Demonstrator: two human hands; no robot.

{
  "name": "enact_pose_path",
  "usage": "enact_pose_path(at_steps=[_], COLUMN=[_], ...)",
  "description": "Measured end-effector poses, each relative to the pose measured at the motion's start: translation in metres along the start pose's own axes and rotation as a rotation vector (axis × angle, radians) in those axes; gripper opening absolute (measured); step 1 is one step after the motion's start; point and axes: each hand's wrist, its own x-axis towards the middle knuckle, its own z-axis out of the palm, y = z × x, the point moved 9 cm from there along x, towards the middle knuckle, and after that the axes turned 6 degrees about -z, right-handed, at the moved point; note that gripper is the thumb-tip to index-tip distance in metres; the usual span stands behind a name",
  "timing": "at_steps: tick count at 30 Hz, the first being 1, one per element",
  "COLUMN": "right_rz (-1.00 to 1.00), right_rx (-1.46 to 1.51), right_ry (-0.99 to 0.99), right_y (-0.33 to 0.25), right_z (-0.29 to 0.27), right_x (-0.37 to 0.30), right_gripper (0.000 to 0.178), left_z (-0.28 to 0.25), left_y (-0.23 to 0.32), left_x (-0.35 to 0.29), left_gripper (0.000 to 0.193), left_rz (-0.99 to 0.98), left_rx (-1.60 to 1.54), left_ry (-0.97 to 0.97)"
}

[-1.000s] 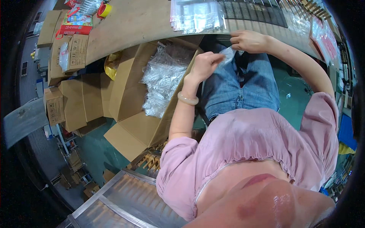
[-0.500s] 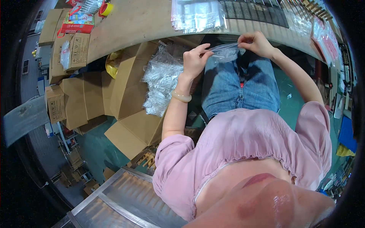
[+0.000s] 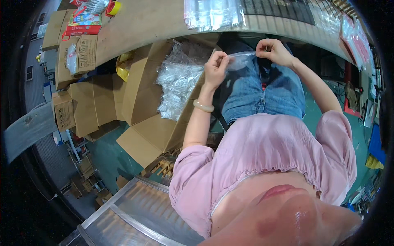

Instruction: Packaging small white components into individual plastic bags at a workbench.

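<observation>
A small clear plastic bag (image 3: 242, 60) is stretched between my two hands above my lap, just below the table edge. My left hand (image 3: 216, 70) pinches its left end between thumb and fingers. At the other end my right hand (image 3: 273, 51) grips the bag's top edge with closed fingertips. What the bag contains, if anything, is too blurred to make out. Beside my left forearm stands an open cardboard box (image 3: 141, 88), holding a heap of clear plastic packets (image 3: 176, 84).
Across the table (image 3: 143, 24) lie a stack of clear bags (image 3: 213, 14) and a dark mat (image 3: 283, 10). Pink packaged items (image 3: 355, 41) are at its right end. Cartons (image 3: 88, 53) and a red printed box (image 3: 84, 24) stand left. A metal-framed clear panel (image 3: 139, 213) is lower left.
My left hand has shifted slightly right and down, and its fingers have closed more tightly on the bag's end. My right hand stays nearly in place, still gripping.
</observation>
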Motion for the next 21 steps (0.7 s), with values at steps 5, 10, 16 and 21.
enact_pose_path(at_steps=[5,10,16,21], right_rz=[-0.529,-0.455,-0.481,-0.537], right_rx=[-0.694,-0.584,-0.446,-0.502], right_ry=[0.126,-0.039,0.011,0.131], right_y=[-0.063,-0.06,-0.06,-0.051], right_z=[0.026,0.052,0.031,-0.017], right_x=[-0.003,0.016,0.008,-0.024], right_gripper=[0.011,0.011,0.011,0.01], left_z=[0.032,0.033,0.005,-0.073], left_y=[-0.017,-0.004,-0.003,0.007], left_x=[-0.021,-0.014,-0.017,-0.022], left_gripper=[0.01,0.01,0.01,0.01], left_rz=[-0.377,-0.245,-0.278,-0.313], left_rx=[-0.108,-0.028,0.011,-0.082], left_ry=[-0.04,-0.018,-0.032,0.224])
